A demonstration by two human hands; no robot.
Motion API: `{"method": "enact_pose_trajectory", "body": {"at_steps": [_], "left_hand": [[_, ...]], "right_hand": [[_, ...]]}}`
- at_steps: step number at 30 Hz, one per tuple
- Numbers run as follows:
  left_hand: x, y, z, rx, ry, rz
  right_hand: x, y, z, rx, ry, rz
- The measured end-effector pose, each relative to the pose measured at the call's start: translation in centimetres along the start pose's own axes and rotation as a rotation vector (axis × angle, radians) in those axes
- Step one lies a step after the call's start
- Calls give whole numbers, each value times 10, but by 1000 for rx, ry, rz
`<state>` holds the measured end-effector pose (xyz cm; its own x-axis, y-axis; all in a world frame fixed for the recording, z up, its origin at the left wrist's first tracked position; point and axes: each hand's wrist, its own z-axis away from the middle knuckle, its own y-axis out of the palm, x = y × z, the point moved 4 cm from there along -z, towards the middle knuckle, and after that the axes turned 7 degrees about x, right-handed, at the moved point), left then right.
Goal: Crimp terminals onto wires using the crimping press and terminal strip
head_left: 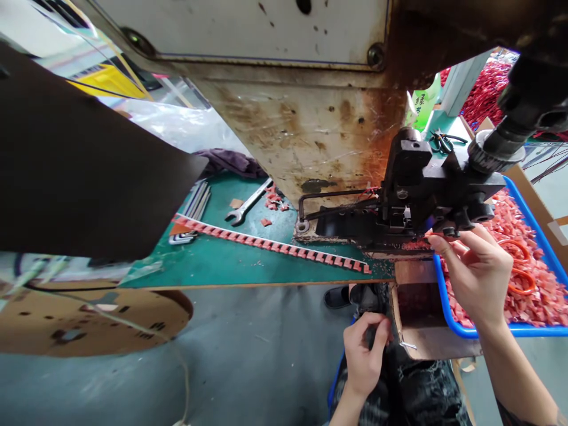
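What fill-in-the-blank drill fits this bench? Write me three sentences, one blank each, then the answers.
1. The right hand reaches to the front of the black ____ head.
2. The tray heaped with red pieces has a ____ rim.
3. A strip of red pieces lies on the green mat, and beyond it lies a metal ____.
The left hand stays low by the lap.

Answers: machine; blue; wrench

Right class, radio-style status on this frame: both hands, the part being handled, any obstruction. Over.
Right hand at black press head, fingertips pinching something small. Left hand low by the lap, curled, contents unclear. Red terminal strip feeds across green mat. Nothing blocking.
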<state>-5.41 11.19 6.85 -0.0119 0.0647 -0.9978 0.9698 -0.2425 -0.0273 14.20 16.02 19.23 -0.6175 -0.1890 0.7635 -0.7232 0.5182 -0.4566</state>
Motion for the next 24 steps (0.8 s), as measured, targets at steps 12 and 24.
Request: {"method": "enact_pose_trajectory", "body": {"at_steps": [12, 24], "left_hand": [[14, 8, 13, 13, 3, -61], [61, 36, 27, 8, -152, -54]], "right_hand": [[-1, -3, -3, -8, -8, 58], [-4, 3, -1, -56, -16, 19]]}}
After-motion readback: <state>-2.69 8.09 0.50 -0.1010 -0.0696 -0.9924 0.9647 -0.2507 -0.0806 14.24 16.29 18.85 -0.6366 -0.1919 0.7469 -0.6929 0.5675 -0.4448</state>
